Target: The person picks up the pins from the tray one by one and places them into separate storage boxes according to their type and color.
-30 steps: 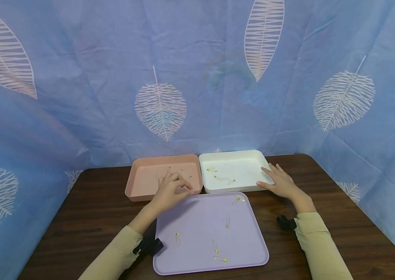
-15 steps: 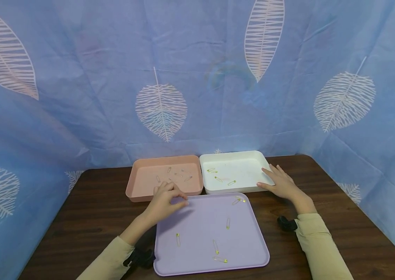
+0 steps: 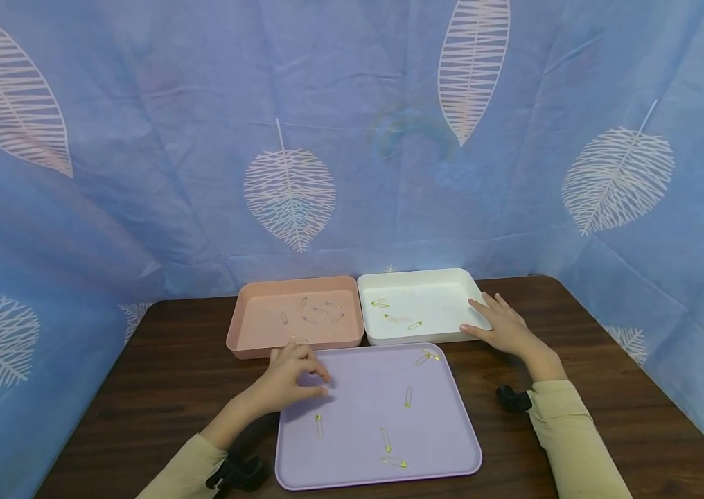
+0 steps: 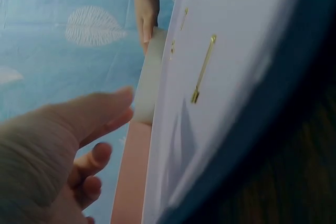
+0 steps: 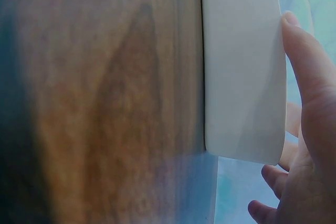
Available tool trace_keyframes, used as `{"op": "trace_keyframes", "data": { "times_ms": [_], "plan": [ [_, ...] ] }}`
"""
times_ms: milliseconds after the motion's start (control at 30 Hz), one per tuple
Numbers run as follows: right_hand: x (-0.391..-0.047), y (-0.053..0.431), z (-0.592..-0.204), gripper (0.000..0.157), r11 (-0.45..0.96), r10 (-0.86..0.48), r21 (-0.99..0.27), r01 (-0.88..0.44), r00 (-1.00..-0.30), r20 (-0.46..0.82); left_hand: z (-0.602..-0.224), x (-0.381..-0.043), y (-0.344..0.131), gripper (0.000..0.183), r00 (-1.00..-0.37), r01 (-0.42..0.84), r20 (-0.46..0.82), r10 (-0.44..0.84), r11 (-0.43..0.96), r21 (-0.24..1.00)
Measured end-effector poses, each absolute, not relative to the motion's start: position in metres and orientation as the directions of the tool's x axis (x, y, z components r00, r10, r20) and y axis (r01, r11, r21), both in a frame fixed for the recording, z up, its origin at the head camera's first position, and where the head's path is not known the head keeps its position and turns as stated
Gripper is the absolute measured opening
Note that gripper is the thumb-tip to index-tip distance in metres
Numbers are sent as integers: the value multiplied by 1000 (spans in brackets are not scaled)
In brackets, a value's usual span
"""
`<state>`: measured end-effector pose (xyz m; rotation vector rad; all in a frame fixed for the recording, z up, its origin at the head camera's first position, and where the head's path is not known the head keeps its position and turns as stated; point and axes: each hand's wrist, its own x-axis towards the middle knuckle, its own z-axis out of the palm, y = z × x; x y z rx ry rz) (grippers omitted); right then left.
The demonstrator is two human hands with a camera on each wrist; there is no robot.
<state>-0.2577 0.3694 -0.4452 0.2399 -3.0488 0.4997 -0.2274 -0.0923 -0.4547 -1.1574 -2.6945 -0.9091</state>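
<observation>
The brown wooden table (image 3: 159, 388) is being enclosed on three sides by a blue cloth backdrop (image 3: 140, 173) printed with pale leaves. A lilac tray (image 3: 358, 388) is lying flat at the middle of the table and serves as the landmark here.

Behind the lilac tray, to its left, a pink tray (image 3: 252, 326) is being kept with several safety pins inside; behind it to the right, a white tray (image 3: 445, 284) is sitting against the pink one, with three yellow pins inside. Yellow safety pins (image 3: 385, 439) are lying scattered on the lilac tray: one near its left edge, one at the centre, two near the front edge, one at the back right corner.

The left hand (image 3: 289, 378) is being held over the back left corner of the lilac tray, fingers loosely curled and slightly apart, nothing being pinched; the nearest pin (image 3: 319, 425) is lying just in front of it. In the left wrist view that pin (image 4: 203, 69) is seen well clear of the fingertips.

The right hand (image 3: 504, 326) is being rested against the right front corner of the white tray, fingers straight and spread, thumb along the front wall (image 5: 241, 77).
</observation>
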Motion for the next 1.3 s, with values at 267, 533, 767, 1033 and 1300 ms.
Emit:
{"op": "trace_keyframes", "data": {
  "times_ms": [267, 533, 767, 1033, 1300],
  "plan": [
    [-258, 370, -446, 81, 938, -152, -303, -169, -985, 78, -455, -225, -102, 19, -662, 676, 117, 741, 522, 520],
    [-259, 373, -450, 82, 937, -152, -306, -168, -986, 74, -454, -223, -102, 15, -616, 679, 27, 787, 514, 524],
    [-260, 371, -448, 82, 936, -152, -308, -171, -985, 82, -454, -222, -103, 10, -604, 692, 7, 797, 520, 500],
    [-259, 370, -445, 81, 932, -154, -320, -169, -985, 72, -454, -223, -102, 10, -612, 682, -14, 790, 537, 496],
    [-258, 370, -445, 81, 932, -148, -325, -161, -987, 65, -453, -221, -101, 15, -614, 684, -16, 789, 543, 487]
  ]
}}
